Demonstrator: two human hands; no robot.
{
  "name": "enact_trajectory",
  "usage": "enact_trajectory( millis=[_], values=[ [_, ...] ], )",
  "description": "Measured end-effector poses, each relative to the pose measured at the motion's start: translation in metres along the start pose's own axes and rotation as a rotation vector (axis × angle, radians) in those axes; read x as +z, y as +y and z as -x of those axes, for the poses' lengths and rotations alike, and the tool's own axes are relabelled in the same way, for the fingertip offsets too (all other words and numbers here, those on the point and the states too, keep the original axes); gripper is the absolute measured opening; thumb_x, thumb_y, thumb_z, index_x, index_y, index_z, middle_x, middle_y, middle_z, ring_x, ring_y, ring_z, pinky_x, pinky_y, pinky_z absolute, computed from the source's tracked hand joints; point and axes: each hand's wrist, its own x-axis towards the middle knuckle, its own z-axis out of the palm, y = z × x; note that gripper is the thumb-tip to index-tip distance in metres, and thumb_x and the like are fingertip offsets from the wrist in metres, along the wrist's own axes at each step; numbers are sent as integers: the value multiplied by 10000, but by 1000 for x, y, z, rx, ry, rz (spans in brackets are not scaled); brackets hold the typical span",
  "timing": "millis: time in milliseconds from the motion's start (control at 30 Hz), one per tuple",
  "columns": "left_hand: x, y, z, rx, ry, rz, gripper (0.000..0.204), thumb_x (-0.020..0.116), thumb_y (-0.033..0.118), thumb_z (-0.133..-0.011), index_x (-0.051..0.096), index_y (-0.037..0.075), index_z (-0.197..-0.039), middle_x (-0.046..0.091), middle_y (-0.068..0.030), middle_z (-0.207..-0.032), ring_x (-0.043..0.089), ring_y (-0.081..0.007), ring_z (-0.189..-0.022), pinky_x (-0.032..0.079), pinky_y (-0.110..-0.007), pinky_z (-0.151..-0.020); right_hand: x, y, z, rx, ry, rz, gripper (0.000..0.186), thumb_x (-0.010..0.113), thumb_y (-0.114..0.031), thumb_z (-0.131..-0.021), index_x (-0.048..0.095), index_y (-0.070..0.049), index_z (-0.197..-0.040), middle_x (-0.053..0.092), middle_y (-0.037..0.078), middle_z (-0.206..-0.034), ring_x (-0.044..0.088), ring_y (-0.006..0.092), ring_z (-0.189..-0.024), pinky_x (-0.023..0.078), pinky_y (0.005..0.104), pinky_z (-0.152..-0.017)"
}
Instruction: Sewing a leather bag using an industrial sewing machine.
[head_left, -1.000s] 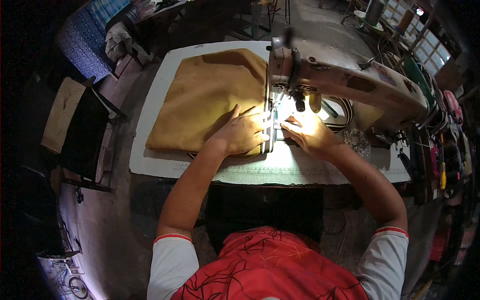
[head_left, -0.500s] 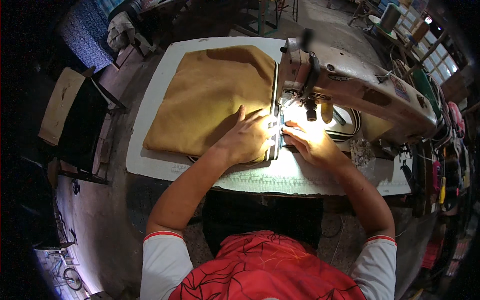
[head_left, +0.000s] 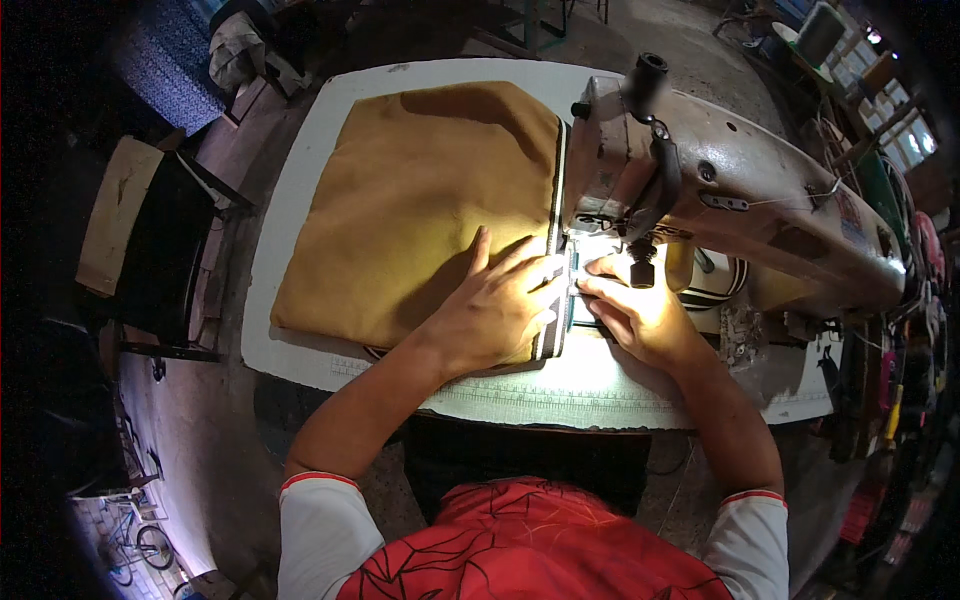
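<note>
A tan cloth panel (head_left: 410, 190) lies on the white sewing table (head_left: 285, 225), its right edge trimmed with a black-and-white striped band (head_left: 551, 335). My left hand (head_left: 495, 315) rests on the cloth with its fingers spread, the fingertips reaching the band. Beside the band runs a narrow teal strip (head_left: 572, 315). My right hand (head_left: 645, 318) is curled, fingers and thumb drawn together at this strip under the lamp glare; what exactly they pinch cannot be made out. The needle area of the sewing machine (head_left: 760, 165) is just beyond my fingertips, partly hidden by the machine head.
More striped band (head_left: 735, 285) loops out under the machine arm on the right. A ruler scale (head_left: 560, 403) lies along the table's front edge. To the left stands a dark chair (head_left: 150, 240). A thread spool (head_left: 820, 35) and hanging coloured items line the right side.
The view has shifted, so table and machine appear lower and larger. Both hands keep nearly the same places on the cloth and strip.
</note>
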Motion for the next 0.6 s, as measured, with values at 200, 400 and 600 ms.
enact_trajectory(
  millis=[200,400,600],
  values=[
    [-2,-1,-4,38,10,33,442,577,293,-912,562,42,-1276,506,-126,-1361,377,-295,-1372,203,-710,-1084,-6,1,1,112,-15,80,323,721,-108,-844,648,-14,-1144,605,157,-1247,590,322,-1140,478,394,-968],
    [-2,-3,-3,30,23,61,503,600,347,-871,583,27,-1258,515,-149,-1349,376,-308,-1375,197,-716,-1083,-13,-3,-10,52,-77,265,551,695,-326,-879,538,-52,-1331,563,230,-1230,535,398,-1144,434,475,-998],
    [-1,-3,-2,26,32,57,516,605,339,-858,575,28,-1269,513,-149,-1353,378,-311,-1373,199,-716,-1082,-12,-2,-10,181,-171,302,632,667,-355,-902,467,-25,-1402,524,186,-1366,477,339,-1291,353,426,-1104]
  ],
)
